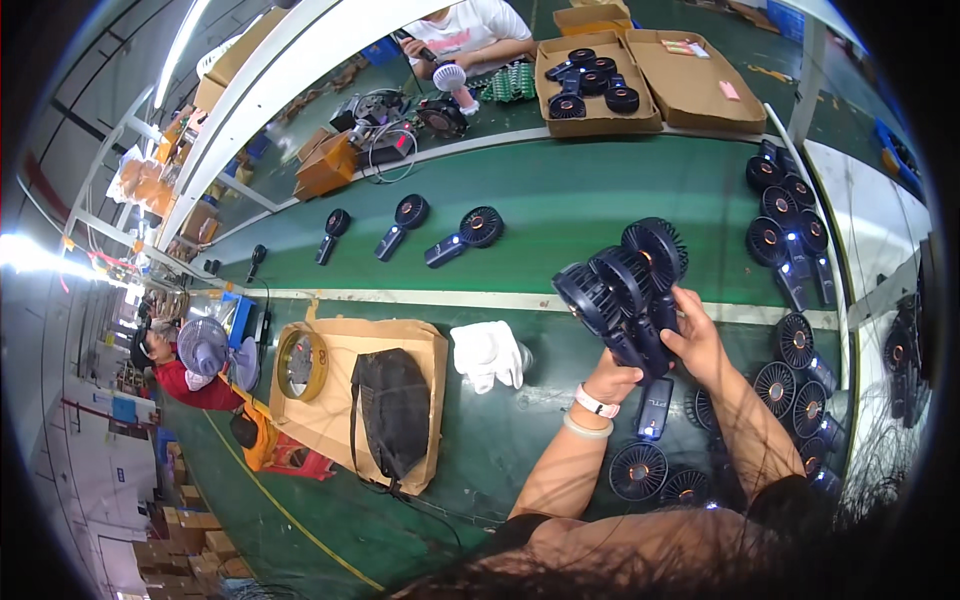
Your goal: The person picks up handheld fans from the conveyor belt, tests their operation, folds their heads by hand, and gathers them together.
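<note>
Both hands were closed on a bundle of dark handheld fans, raised above the near table (545,425). The left hand (610,382) gripped the bundle low on its left side, thumb across the front; its other fingers were largely hidden. The right hand (697,340) closed from the right, thumb and fingers pressed around the handles. At least three dark handheld fans (625,278) were gathered there, their round heads crowded together at the top and tilted leftward; overlap prevented an exact count.

Each fan was judged light and stiff, its casing probably hard, smooth plastic and somewhat slippery when bunched. The slim handles offered the soundest hold; the slotted grilles appeared the more fragile part, liable to scrape or catch on one another under pressure.

Just below the hands stood out a fan handle (654,408) with a lit end; whether it belonged to the bundle could not be told. Near the forearms lay loose fans (638,470), and to the right a further cluster of fans (795,342). Leftward were a white cloth (487,355) and a cardboard tray (437,400) containing a black bag (392,415) and a yellow ring-shaped roll (319,366). Beyond, a green conveyor belt (560,210) carried spaced single fans (481,227) and, at its right end, a fan pile (780,204).
</note>
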Demonstrator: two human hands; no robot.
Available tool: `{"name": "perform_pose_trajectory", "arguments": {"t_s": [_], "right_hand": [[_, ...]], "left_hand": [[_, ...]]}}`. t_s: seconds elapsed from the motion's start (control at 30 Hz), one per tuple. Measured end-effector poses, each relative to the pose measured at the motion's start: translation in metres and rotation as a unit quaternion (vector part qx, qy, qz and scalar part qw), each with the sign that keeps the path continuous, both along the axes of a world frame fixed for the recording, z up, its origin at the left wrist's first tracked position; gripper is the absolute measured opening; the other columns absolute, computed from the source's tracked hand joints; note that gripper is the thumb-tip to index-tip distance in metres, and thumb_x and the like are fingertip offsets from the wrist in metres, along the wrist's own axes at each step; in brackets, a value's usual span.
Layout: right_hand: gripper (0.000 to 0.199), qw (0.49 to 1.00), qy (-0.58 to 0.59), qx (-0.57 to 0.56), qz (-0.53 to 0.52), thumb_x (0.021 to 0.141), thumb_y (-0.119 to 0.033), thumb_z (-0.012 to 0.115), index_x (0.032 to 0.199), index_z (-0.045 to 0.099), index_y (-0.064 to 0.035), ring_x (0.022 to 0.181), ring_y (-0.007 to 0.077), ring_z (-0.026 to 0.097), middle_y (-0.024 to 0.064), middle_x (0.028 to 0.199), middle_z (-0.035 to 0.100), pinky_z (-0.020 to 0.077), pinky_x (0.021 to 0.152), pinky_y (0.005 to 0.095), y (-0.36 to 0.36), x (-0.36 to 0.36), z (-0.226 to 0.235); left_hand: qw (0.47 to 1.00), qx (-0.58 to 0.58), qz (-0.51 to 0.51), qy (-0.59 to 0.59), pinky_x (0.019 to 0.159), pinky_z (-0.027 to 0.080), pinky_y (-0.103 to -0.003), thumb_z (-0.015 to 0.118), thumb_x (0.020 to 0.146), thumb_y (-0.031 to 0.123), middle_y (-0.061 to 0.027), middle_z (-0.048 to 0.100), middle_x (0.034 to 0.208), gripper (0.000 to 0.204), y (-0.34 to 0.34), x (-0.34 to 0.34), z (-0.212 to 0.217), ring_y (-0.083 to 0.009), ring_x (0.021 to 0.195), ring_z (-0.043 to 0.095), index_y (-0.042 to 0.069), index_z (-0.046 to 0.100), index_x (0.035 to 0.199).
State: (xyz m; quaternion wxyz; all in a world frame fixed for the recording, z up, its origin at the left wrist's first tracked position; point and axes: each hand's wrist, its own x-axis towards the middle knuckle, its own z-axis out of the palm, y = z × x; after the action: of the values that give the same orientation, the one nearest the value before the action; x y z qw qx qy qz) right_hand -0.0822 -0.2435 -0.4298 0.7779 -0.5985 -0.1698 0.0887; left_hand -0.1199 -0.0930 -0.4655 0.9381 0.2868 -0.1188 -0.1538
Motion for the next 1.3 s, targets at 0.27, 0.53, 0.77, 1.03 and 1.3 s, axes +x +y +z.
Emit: {"name": "perform_pose_trajectory", "arguments": {"t_s": [0.27,0.53,0.77,1.03,1.3], "right_hand": [[0.065,0.992,0.003,-0.125,0.002,0.075,0.005,0.056,0.135,0.033,-0.0039,0.094,0.0158,0.045,0.0056,0.113,0.036,0.0422,0.080,0.0242,-0.004,0.001,-0.001],[0.067,0.986,-0.097,-0.135,-0.008,0.074,0.003,0.058,0.135,0.033,-0.0055,0.103,0.0181,0.044,0.0078,0.114,0.040,0.0383,0.084,0.0276,-0.003,0.000,-0.005],[0.071,0.986,-0.088,-0.143,0.016,0.070,-0.001,0.064,0.134,0.035,-0.0061,0.100,0.0176,0.045,0.0075,0.112,0.042,0.0406,0.079,0.0278,-0.006,0.003,-0.006],[0.063,0.993,-0.080,-0.074,0.053,0.076,-0.001,0.061,0.134,0.037,-0.0057,0.096,0.0139,0.045,0.0050,0.107,0.041,0.0427,0.076,0.0249,-0.009,0.005,-0.009],[0.060,0.988,-0.112,-0.090,0.049,0.074,0.001,0.063,0.131,0.042,-0.0052,0.092,0.0124,0.046,0.0034,0.102,0.042,0.0439,0.074,0.0238,-0.012,0.003,-0.002]], "left_hand": [[1.000,0.002,0.029,-0.001,0.090,0.045,-0.043,0.073,0.061,0.007,-0.0127,0.050,0.117,0.079,-0.001,0.001,0.002,-0.0285,0.105,0.053,0.004,0.033,0.128],[0.998,-0.019,0.049,0.024,0.092,0.043,-0.043,0.072,0.059,0.009,-0.0122,0.047,0.119,0.078,0.001,-0.001,-0.001,-0.0285,0.109,0.050,0.007,0.035,0.127],[0.998,-0.049,0.030,0.020,0.093,0.041,-0.043,0.068,0.057,0.014,-0.0128,0.043,0.127,0.086,0.003,0.001,0.003,-0.0295,0.116,0.045,0.012,0.029,0.135],[0.996,-0.087,0.005,0.007,0.087,0.048,-0.047,0.067,0.058,0.013,-0.0162,0.040,0.129,0.084,0.006,0.002,-0.002,-0.0332,0.118,0.044,0.011,0.030,0.134],[0.997,-0.076,0.017,0.004,0.090,0.045,-0.049,0.068,0.058,0.012,-0.0164,0.040,0.129,0.084,0.007,0.000,-0.003,-0.0349,0.118,0.043,0.014,0.031,0.134]]}}
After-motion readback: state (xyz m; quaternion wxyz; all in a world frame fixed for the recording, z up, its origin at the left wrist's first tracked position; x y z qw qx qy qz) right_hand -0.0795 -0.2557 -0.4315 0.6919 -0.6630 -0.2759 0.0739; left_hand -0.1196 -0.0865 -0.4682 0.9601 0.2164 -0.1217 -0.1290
